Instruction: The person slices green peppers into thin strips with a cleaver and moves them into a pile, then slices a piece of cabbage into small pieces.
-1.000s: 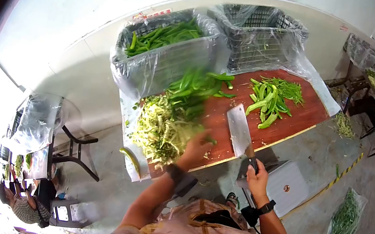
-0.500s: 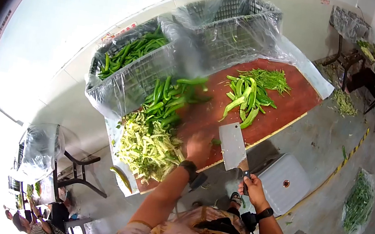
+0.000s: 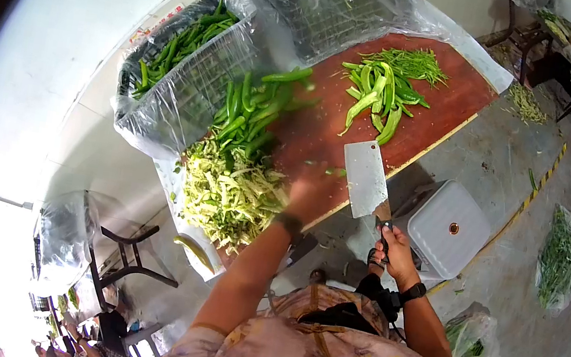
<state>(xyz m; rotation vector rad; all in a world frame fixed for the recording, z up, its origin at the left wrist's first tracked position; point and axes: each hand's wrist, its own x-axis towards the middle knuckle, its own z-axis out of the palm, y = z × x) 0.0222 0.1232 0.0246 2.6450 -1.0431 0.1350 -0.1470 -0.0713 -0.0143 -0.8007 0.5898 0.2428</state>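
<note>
My right hand (image 3: pixel 398 253) grips the black handle of a cleaver (image 3: pixel 365 177), its broad blade pointing away from me over the near edge of the red board (image 3: pixel 323 125). Smeared by motion, my left hand (image 3: pixel 311 191) is low over the board, right of a heap of pale pepper cores and seeds (image 3: pixel 227 196); its fingers cannot be made out. A small green piece (image 3: pixel 335 172) lies just beyond it. Whole green peppers (image 3: pixel 255 111) are piled behind the heap. Further right lie split peppers (image 3: pixel 377 96) and a bunch of thin green shreds (image 3: pixel 412 64).
Plastic-lined crates stand along the back: one with green peppers (image 3: pixel 183 49), another crate (image 3: pixel 339 16) beside it. A grey lidded bin (image 3: pixel 447 225) is at the board's right edge. Bagged greens (image 3: pixel 560 256) lie on the floor. Other people sit at far right and lower left.
The view has tilted, so the board and crates sit higher in the picture. My left hand stays near the heap, blurred in both frames. The cleaver remains in my right hand.
</note>
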